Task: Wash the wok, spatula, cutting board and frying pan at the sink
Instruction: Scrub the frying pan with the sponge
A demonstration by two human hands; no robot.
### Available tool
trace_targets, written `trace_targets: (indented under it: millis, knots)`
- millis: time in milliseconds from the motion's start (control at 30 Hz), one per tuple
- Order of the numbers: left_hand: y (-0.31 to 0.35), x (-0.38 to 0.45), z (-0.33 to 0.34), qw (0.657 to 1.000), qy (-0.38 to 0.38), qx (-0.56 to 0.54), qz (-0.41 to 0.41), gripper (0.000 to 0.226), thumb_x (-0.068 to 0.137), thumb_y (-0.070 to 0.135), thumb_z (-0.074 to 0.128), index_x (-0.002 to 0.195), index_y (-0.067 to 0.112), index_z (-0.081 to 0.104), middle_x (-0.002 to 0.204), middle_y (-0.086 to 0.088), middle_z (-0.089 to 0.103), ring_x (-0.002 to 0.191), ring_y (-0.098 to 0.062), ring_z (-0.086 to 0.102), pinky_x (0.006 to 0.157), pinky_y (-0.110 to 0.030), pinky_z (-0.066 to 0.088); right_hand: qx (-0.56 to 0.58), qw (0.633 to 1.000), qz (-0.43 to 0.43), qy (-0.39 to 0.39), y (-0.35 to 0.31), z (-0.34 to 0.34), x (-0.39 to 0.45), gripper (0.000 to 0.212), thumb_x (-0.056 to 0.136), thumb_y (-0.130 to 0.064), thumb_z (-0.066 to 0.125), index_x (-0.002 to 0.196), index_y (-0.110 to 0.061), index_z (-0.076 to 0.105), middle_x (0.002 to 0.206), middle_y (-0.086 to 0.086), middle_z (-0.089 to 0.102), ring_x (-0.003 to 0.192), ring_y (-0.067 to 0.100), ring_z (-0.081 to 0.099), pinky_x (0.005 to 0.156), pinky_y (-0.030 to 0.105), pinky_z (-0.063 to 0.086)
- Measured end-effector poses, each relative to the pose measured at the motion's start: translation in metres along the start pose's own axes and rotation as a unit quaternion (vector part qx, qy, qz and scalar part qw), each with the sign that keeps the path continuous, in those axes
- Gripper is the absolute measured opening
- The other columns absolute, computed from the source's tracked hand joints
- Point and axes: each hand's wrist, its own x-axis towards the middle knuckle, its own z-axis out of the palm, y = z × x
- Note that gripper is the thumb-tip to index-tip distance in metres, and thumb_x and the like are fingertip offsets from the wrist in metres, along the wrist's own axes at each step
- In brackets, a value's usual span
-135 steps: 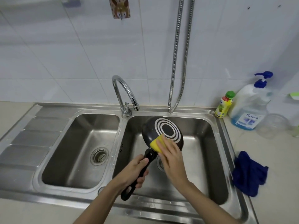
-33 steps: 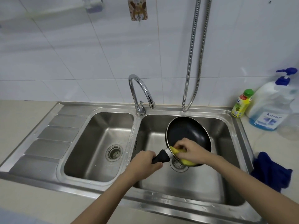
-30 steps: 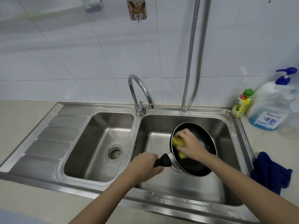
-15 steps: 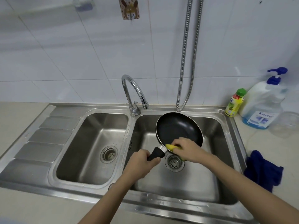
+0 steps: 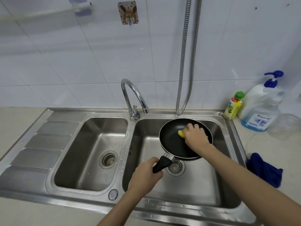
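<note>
The round black non-stick frying pan [image 5: 172, 141] sits over the right basin of the double stainless steel sink [image 5: 192, 207], its cooking face turned up toward the camera and tipped a little. Its long axis runs diagonally: the black handle [image 5: 161, 165] points down and to the left toward the near rim, the bowl lies up and to the right, above the round drain strainer [image 5: 176, 167]. The left hand [image 5: 145, 174] has its fingers curled round the handle's end, so the pan extends away from that grip toward the back wall of the basin. The right hand [image 5: 196, 136] grips a yellow sponge [image 5: 182, 133] and presses it on the inner surface near the far rim; whether the pan touches the basin floor is hard to judge. Behind stands the curved chrome tap [image 5: 132, 97]. On the counter to the right lies a crumpled blue cloth [image 5: 264, 170].
</note>
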Motion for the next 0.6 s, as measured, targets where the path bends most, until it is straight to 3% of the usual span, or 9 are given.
trace_targets:
  millis: [100, 200, 300, 367, 467, 600]
  knots:
    - [-0.010, 0.006, 0.002, 0.998, 0.002, -0.054, -0.029, 0.023, 0.081, 0.026, 0.063, 0.104, 0.028, 0.061, 0.072, 0.005, 0.062, 0.055, -0.009, 0.052, 0.052, -0.024, 0.039, 0.096, 0.991, -0.093, 0.006, 0.012, -0.006, -0.010, 0.035, 0.090, -0.028, 0.047, 0.122, -0.021, 0.058, 0.120, 0.005, 0.052, 0.104, 0.027, 0.049, 0.089, 0.040, 0.044]
    - [-0.014, 0.013, -0.001, 0.995, -0.018, -0.090, -0.036, 0.015, 0.084, 0.025, 0.065, 0.098, 0.023, 0.064, 0.072, 0.002, 0.064, 0.053, -0.008, 0.056, 0.048, -0.022, 0.044, 0.173, 0.953, -0.180, 0.173, 0.013, -0.012, -0.029, 0.035, 0.082, -0.022, 0.045, 0.111, -0.017, 0.064, 0.110, 0.003, 0.059, 0.091, 0.024, 0.054, 0.076, 0.040, 0.049]
    - [-0.017, 0.017, -0.002, 0.996, -0.054, -0.069, -0.010, 0.013, 0.086, 0.025, 0.064, 0.087, 0.012, 0.064, 0.077, -0.006, 0.066, 0.057, -0.011, 0.063, 0.059, -0.030, 0.052, 0.254, 0.909, -0.118, 0.307, 0.009, -0.016, -0.042, 0.035, 0.084, -0.014, 0.049, 0.116, -0.013, 0.063, 0.117, 0.005, 0.057, 0.100, 0.023, 0.052, 0.086, 0.034, 0.044]
    - [-0.020, 0.018, 0.001, 0.995, -0.082, -0.052, -0.012, 0.016, 0.089, 0.026, 0.061, 0.085, 0.011, 0.063, 0.072, -0.002, 0.063, 0.057, -0.008, 0.063, 0.061, -0.027, 0.050, 0.320, 0.874, -0.033, 0.363, 0.008, -0.018, -0.046, 0.034, 0.087, -0.012, 0.050, 0.119, -0.010, 0.063, 0.119, 0.006, 0.056, 0.104, 0.023, 0.051, 0.091, 0.035, 0.042]
    - [-0.026, 0.020, 0.002, 0.990, -0.119, -0.071, -0.022, 0.017, 0.094, 0.024, 0.057, 0.089, 0.009, 0.063, 0.067, 0.002, 0.060, 0.054, -0.004, 0.060, 0.056, -0.022, 0.046, 0.379, 0.844, 0.033, 0.378, 0.011, -0.012, -0.050, 0.035, 0.090, -0.017, 0.047, 0.120, -0.008, 0.062, 0.120, 0.005, 0.056, 0.105, 0.023, 0.050, 0.093, 0.039, 0.042]
    - [-0.029, 0.022, -0.007, 0.964, -0.180, -0.193, -0.026, 0.019, 0.098, 0.021, 0.052, 0.092, 0.007, 0.063, 0.081, 0.000, 0.065, 0.066, -0.012, 0.066, 0.055, -0.023, 0.047, 0.350, 0.878, -0.033, 0.325, 0.008, 0.012, -0.062, 0.037, 0.088, -0.018, 0.051, 0.123, -0.013, 0.060, 0.122, 0.004, 0.054, 0.106, 0.023, 0.053, 0.094, 0.036, 0.043]
